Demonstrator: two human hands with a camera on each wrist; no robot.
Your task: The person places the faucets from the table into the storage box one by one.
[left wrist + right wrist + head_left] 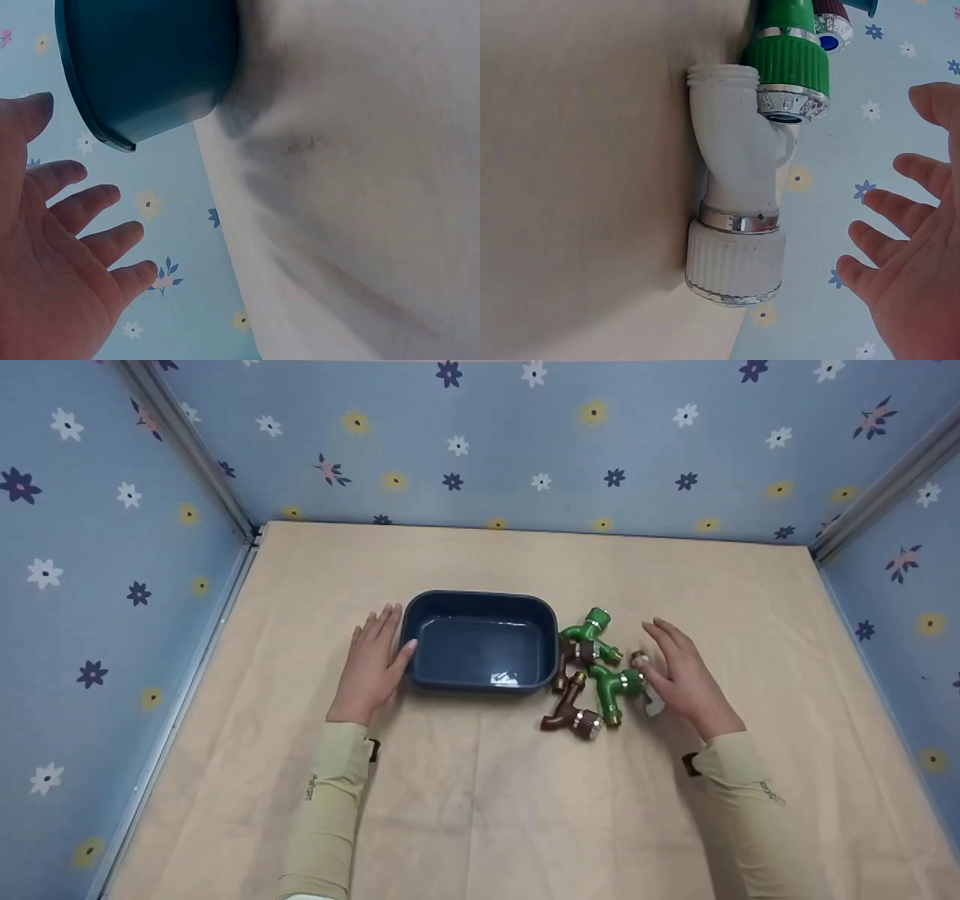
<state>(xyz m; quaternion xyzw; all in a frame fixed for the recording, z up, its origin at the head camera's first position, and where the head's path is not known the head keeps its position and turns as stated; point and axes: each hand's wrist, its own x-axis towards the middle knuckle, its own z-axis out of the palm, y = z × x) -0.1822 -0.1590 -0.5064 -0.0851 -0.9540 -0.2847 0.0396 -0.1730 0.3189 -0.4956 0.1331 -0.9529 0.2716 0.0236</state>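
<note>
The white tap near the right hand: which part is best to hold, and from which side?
Probably the ribbed knob of the white tap, coming from above on the right, where the right hand is. The tap lies down, its broad knob at the end away from the nearest green tap, which crowds the spout.

The head camera looks forward and down from high above the table point(480, 810), wide enough to frame the left hand point(369, 664) and right hand point(686, 682) together. The left wrist camera sits low, its picture turned sideways, facing the outer side of the blue box point(480, 604), whose inside the head view shows. The right wrist camera, likewise low and sideways, looks closely at the white tap point(739, 150), which the head view shares, partly covered.
</note>
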